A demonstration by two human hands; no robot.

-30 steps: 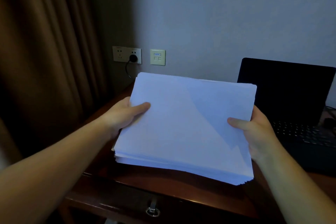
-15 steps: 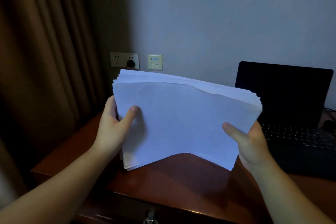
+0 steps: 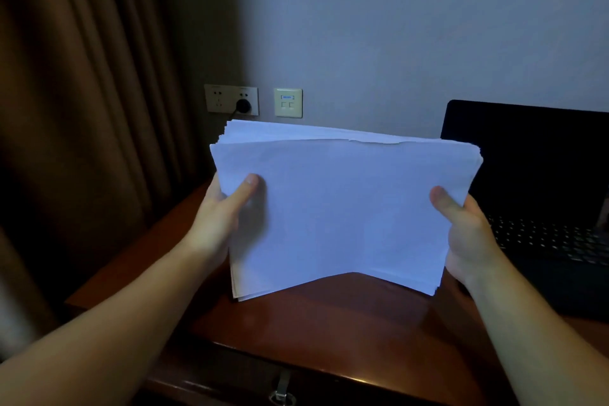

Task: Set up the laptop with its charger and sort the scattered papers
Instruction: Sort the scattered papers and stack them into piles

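Head view: both forearms reach forward over the desk [image 3: 329,333]. Left hand [image 3: 217,224] grips the left edge of the paper stack [image 3: 342,211], thumb [image 3: 245,189] laid across the front sheet, other fingers hidden behind. Right hand [image 3: 468,241] grips the right edge the same way, thumb on front. Stack stands nearly upright, bottom corners touching the desk, lower edge arched up mid-span. Open laptop [image 3: 540,208] sits on the desk right of the stack. Plug [image 3: 243,105] in the wall socket behind the desk.
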